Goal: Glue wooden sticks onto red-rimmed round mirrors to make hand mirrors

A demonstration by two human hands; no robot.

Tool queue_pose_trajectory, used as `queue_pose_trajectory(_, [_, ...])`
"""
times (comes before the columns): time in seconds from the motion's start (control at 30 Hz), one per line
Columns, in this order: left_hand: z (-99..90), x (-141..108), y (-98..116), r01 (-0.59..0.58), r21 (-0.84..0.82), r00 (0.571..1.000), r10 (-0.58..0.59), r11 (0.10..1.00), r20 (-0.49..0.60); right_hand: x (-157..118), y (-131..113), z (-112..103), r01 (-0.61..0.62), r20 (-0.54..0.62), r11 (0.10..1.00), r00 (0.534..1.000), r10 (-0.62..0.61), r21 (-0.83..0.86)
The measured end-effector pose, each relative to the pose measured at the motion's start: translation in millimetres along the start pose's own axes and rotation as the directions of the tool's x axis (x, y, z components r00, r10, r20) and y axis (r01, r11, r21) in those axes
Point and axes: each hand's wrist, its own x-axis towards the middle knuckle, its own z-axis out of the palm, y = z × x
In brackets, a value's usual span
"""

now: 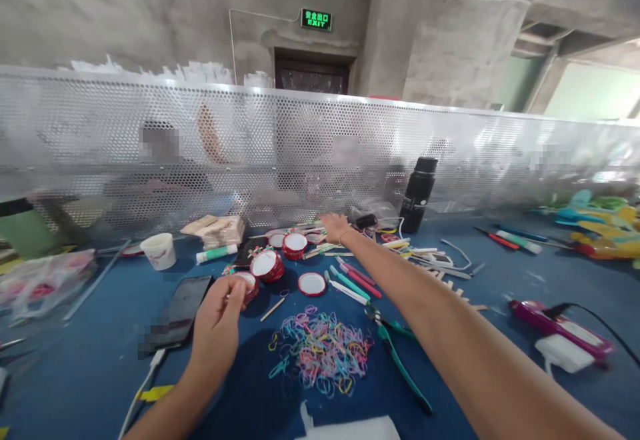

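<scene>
My left hand (220,313) is closed in a pinch in front of a small red-rimmed lid (249,283); anything between its fingertips is hidden. My right hand (336,228) reaches far across the blue table, fingers stretched out over a heap of wooden sticks (325,249) by the perforated screen. Between the arms lies a loose pile of coloured rubber bands (325,350). Behind it are stacked red-and-white jar lids (267,265), a single lid (312,284) and several pens (356,280). Green-handled pliers (395,353) lie beside my right forearm.
A metal perforated screen (310,160) runs along the table's back. A black bottle (419,195) stands near it. On the left are a phone (181,310), a paper cup (159,252) and a glue stick (217,253). A purple power strip (560,330) lies at right.
</scene>
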Motion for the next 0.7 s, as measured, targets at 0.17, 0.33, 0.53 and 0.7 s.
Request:
queue_pose_trajectory(0.17, [1.4,-4,1,-0.145,0.083,0.979,0.131,0.986,0.158,47,2,19,0.083,0.151,0.996,0.986,-0.076,-0.045])
queue_pose_trajectory(0.33, [3.1,-6,1,-0.170,0.119,0.967,0.142,0.978,0.214,62,11,28,0.088,0.197,0.990,0.978,-0.065,-0.109])
queue_pose_trajectory(0.53, [3.1,-5,-2,-0.158,0.127,0.964,0.126,0.979,0.234,45,27,27,0.018,0.182,0.982,0.983,0.017,-0.189])
queue_pose_trajectory(0.7, [3.6,-4,-3,-0.128,0.138,0.963,0.089,0.982,0.255,32,40,12,0.014,0.165,0.986,0.986,0.014,-0.168])
